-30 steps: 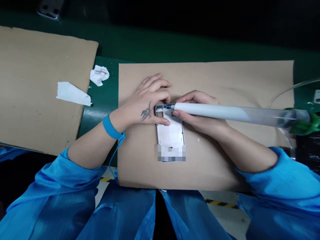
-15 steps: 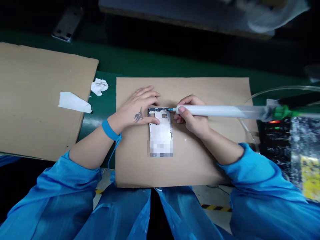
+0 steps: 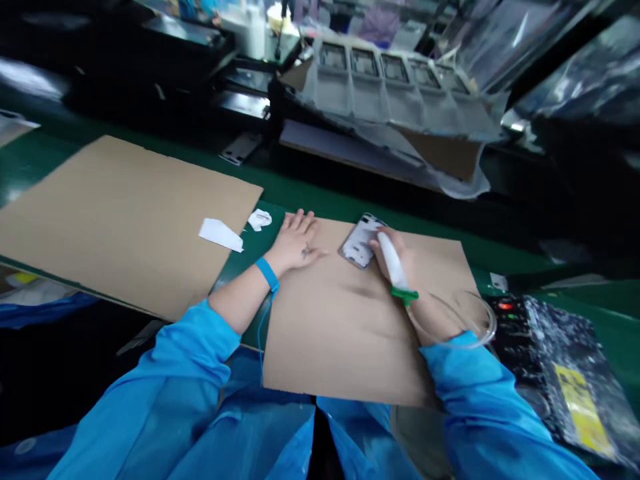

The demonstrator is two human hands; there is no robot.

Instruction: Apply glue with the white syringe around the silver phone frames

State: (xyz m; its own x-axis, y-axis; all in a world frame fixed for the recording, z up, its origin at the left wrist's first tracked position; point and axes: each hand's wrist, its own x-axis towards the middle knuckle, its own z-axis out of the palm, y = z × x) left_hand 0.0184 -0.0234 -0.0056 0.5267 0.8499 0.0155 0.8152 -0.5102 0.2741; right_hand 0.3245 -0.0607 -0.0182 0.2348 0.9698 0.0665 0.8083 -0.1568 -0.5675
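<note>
My left hand (image 3: 298,244) lies palm down on the left part of a brown cardboard sheet (image 3: 320,333), its fingers spread and holding nothing. My right hand (image 3: 406,260) is closed around a dispensing syringe (image 3: 393,261), a white tube with a green cap towards my wrist. The syringe's tip is hidden. A silver phone frame with cut-outs (image 3: 361,244) sits tilted just left of my right fingers, near the sheet's far edge. A dark shadow on the cardboard suggests it is raised. Whether my right fingers also grip it, I cannot tell.
A second cardboard sheet (image 3: 125,220) lies to the left, with a white paper strip (image 3: 221,234) and crumpled tissue (image 3: 260,219) by its edge. A dispenser box (image 3: 513,340) with a red display stands right. Another phone frame (image 3: 241,147) and a compartmented tray (image 3: 385,90) are farther back.
My view has lifted and shifted. My left hand has left the phone frame and lies flat on the cardboard. The frame and syringe have moved away and right, and the syringe has swung round.
</note>
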